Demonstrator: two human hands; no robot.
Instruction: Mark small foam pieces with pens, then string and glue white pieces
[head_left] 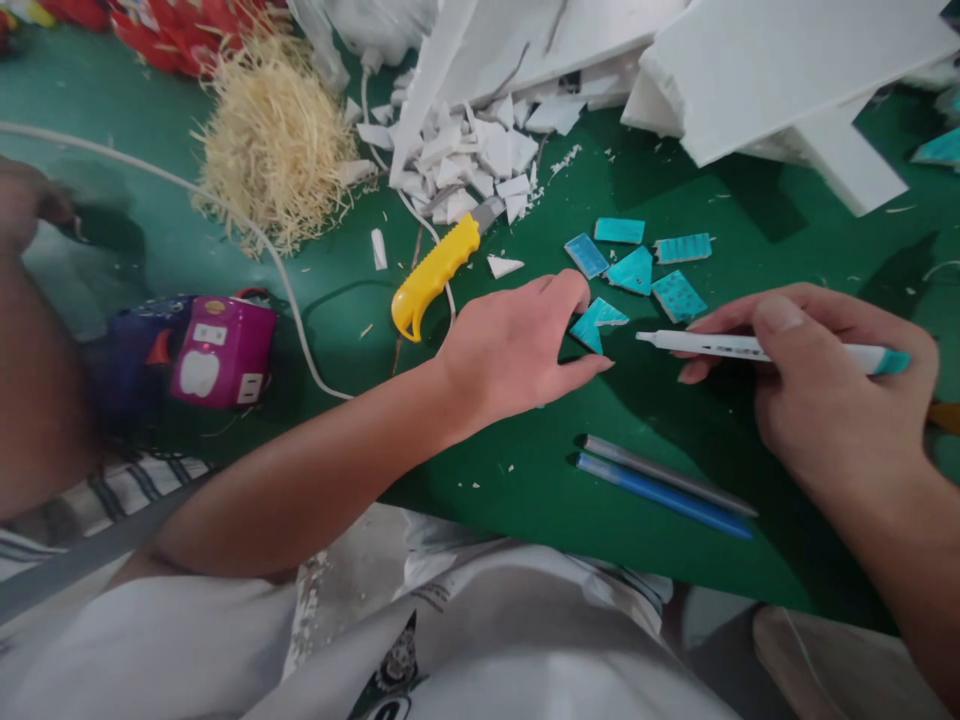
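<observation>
My right hand [840, 370] grips a white marker [720, 346] with a turquoise end, its tip pointing left. My left hand [517, 340] is over the green table, thumb and forefinger apart around a notched turquoise foam piece [594, 326]; whether a fingertip touches it I cannot tell. Just beyond lie several small coloured pieces: a plain turquoise one [619, 231], a blue one [586, 256], a striped one [682, 248], a dotted one [679, 296] and an angular one [631, 271]. A grey pen [667, 474] and a blue pen [664, 496] rest side by side nearer me.
A yellow-handled cutter [435, 275] lies beyond my left forearm. White foam scraps [472, 150] and large foam boards [795, 70] fill the back. Shredded straw [274, 145], a white cable [281, 265] and a magenta box [225, 350] occupy the left, near another person's arm [37, 350].
</observation>
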